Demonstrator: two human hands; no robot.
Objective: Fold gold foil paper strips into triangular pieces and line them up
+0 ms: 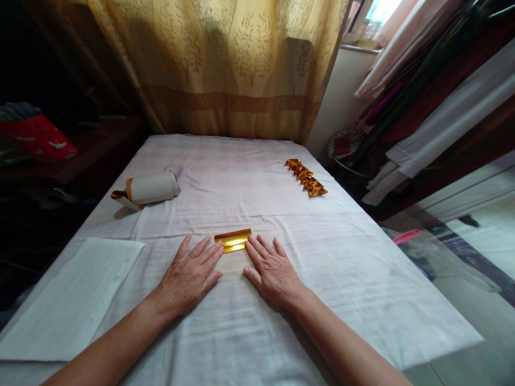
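Note:
A small strip of shiny gold foil paper (234, 239) lies flat on the white cloth, with a crease along its length. The fingertips of my left hand (192, 273) press on its left end, the fingers spread and the palm down. At its right end rest the fingertips of my right hand (273, 269), also spread flat. Farther off to the right stands a row of several folded gold foil pieces (304, 177). Toward the left lies a roll of paper (155, 186), white outside, with gold showing at its loose end.
White sheets of paper (80, 295) lie at the table's left edge. The table is covered by a white cloth (225, 182). A gold curtain (217, 64) hangs behind it. On the right are hanging clothes (434, 118), and a red patterned bag (40, 138) sits at far left.

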